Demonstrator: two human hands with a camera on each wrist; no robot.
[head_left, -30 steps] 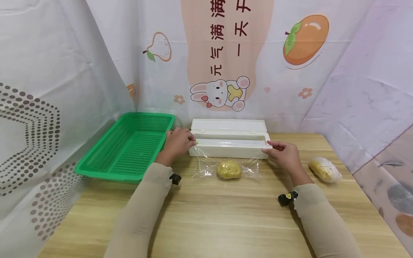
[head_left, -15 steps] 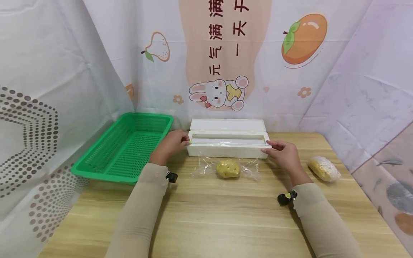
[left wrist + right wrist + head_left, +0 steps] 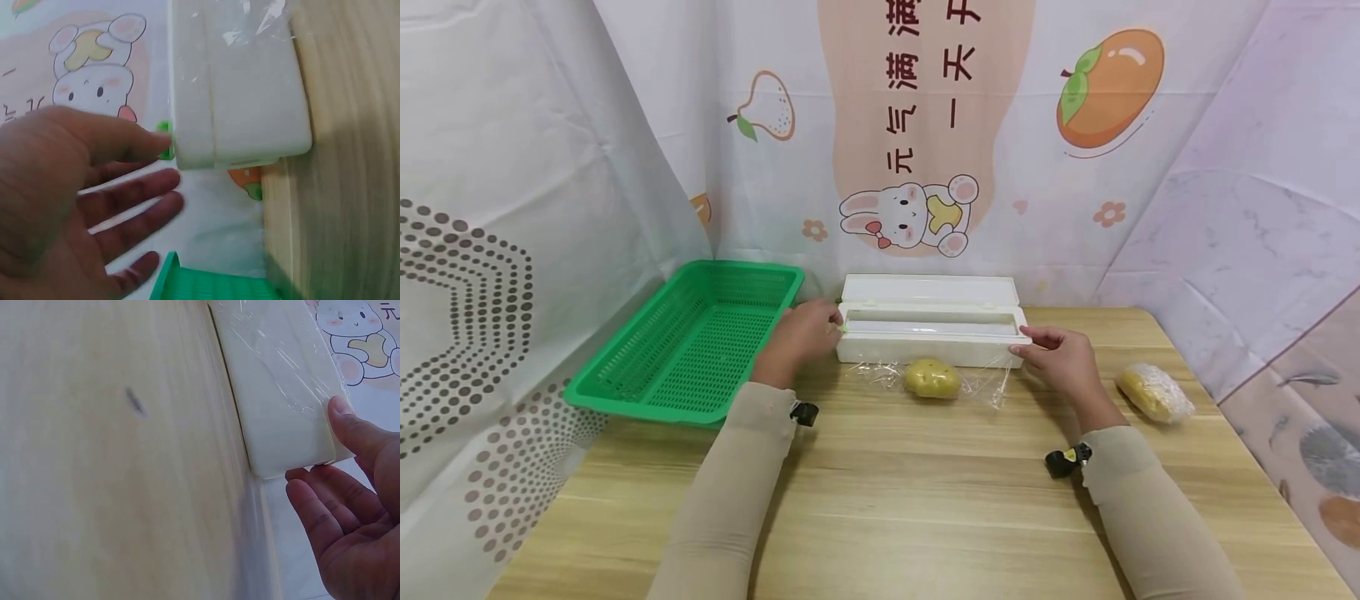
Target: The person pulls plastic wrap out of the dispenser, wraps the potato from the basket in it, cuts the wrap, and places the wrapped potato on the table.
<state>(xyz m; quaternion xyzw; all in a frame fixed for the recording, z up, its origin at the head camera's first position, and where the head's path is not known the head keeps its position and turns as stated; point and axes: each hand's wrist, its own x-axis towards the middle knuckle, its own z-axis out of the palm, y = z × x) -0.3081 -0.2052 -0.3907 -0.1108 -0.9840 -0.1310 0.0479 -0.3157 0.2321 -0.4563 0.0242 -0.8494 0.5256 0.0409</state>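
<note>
A white cling film box (image 3: 929, 352) stands with its lid (image 3: 929, 290) raised. At its left end, my left hand (image 3: 801, 337) pinches a small green slide cutter (image 3: 165, 140) between thumb and forefinger; the other fingers hang loosely below. My right hand (image 3: 1063, 360) grips the box's right end, thumb on the top edge and fingers against the end face. In front of the box lies a potato (image 3: 932, 379), on or under clear cling film (image 3: 988, 385) spread along the box's front; I cannot tell which.
A green plastic basket (image 3: 640, 408) stands at the left, close to my left hand. A film-wrapped potato (image 3: 1154, 392) lies on the wooden table (image 3: 910, 500) to the right of my right hand. A printed curtain (image 3: 775, 192) hangs directly behind the box.
My left hand has shifted slightly left, to the box's left corner. The potato and film have drawn closer to the box. My right hand stays in place.
</note>
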